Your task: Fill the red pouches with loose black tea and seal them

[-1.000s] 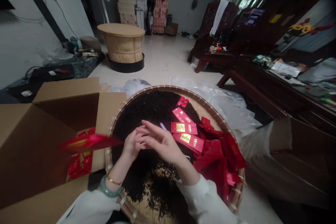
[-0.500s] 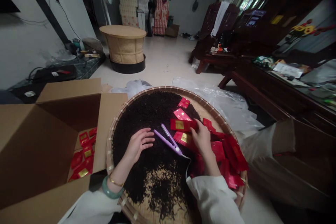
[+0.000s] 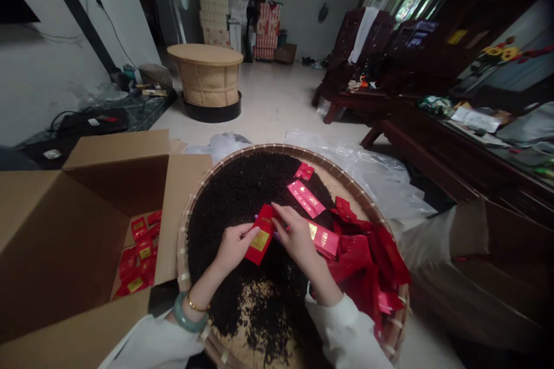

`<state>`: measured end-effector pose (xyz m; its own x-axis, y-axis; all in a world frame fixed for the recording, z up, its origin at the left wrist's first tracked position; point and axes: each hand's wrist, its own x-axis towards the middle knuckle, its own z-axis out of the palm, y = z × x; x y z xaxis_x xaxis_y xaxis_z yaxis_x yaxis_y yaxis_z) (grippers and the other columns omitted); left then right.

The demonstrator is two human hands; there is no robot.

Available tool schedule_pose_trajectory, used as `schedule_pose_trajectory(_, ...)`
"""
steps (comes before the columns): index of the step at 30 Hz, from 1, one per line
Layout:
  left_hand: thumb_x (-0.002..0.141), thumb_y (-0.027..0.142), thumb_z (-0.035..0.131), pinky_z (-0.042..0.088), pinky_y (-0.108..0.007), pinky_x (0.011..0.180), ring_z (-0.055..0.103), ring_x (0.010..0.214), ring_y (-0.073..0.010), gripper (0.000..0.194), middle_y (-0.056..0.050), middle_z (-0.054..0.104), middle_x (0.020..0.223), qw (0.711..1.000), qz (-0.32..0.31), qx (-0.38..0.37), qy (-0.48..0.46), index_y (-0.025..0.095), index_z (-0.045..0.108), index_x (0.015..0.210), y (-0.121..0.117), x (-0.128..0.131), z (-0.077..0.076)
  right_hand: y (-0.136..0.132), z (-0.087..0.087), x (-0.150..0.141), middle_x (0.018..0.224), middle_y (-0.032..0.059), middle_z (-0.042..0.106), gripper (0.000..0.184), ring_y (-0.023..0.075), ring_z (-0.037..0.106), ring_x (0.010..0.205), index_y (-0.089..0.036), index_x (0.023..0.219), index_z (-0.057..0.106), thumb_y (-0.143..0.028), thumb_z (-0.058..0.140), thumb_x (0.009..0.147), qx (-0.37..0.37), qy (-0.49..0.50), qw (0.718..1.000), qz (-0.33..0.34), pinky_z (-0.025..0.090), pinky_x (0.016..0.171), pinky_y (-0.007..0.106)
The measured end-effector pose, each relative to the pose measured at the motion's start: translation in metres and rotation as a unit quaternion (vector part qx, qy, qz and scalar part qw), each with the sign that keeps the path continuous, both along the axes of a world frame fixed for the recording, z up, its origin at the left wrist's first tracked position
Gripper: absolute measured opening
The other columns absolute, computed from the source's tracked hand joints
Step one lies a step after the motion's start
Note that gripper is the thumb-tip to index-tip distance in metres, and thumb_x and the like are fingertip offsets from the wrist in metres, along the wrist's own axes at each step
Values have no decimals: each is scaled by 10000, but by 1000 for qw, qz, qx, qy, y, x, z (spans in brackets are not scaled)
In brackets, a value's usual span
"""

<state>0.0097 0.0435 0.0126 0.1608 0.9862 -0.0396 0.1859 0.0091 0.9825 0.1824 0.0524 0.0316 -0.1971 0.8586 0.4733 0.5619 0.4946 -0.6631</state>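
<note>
A red packet [image 3: 261, 240] with a gold label is held tilted between both hands over the round woven bamboo tray [image 3: 184, 242]. My left hand [image 3: 234, 248] pinches its left edge with thumb and fingers. At its upper right edge, my right hand [image 3: 298, 236] grips it too. Behind the packet and hands, the purple hair straightener is almost wholly hidden. Dark loose tea leaves [image 3: 234, 184] cover much of the tray. To the right of my right hand lie a stack of red packets [image 3: 324, 239] and a heap of red packets [image 3: 359, 259].
An open cardboard box [image 3: 38, 230] with several red packets [image 3: 145, 251] inside stands at the left. Clear plastic sheeting [image 3: 367, 167] lies beyond the tray. A dark wooden table [image 3: 454, 150] is on the right, a woven drum-shaped stand [image 3: 208, 78] farther back.
My right hand has brought the red packet leftward from the stack to the tray's middle. My left hand, open before, has closed on it. The straightener is now mostly covered.
</note>
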Motion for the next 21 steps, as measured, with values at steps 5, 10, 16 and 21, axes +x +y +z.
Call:
schedule_pose_trajectory(5, 742, 450, 594, 497, -265, 567, 646, 617, -194, 371, -55, 742, 728, 997, 24, -40, -54, 117, 740, 820, 2, 0, 1, -5, -11, -17, 1170, 139, 601, 395, 246, 533, 1083, -203, 1299, 511, -127, 459, 915, 152, -64, 985, -58, 491, 898, 417)
schedule_pose_trajectory(10, 733, 456, 617, 484, -257, 586, 630, 635, -187, 367, -42, 735, 731, 998, 22, -35, -50, 127, 748, 831, 3, 0, 2, -6, -4, -19, 848, 99, 623, 118, 227, 514, 813, -190, 943, 665, -186, 566, 879, 192, -83, 972, -110, 497, 693, 379)
schedule_pose_trajectory(16, 711, 624, 600, 450, -251, 583, 592, 591, -165, 530, -42, 680, 627, 981, -23, -142, -130, 107, 716, 719, 1, -1, 4, -7, 13, -10, 725, 54, 619, 106, 216, 505, 785, -204, 813, 604, -153, 540, 881, 122, -58, 991, 20, 476, 673, 353)
schedule_pose_trajectory(21, 663, 623, 674, 458, -244, 665, 591, 664, -143, 547, -45, 679, 724, 939, -91, -208, -258, 113, 705, 860, -3, 0, 13, -14, 25, -11, 683, 31, 549, 185, 204, 545, 842, -211, 694, 507, -135, 511, 862, 63, -1, 991, 117, 489, 675, 314)
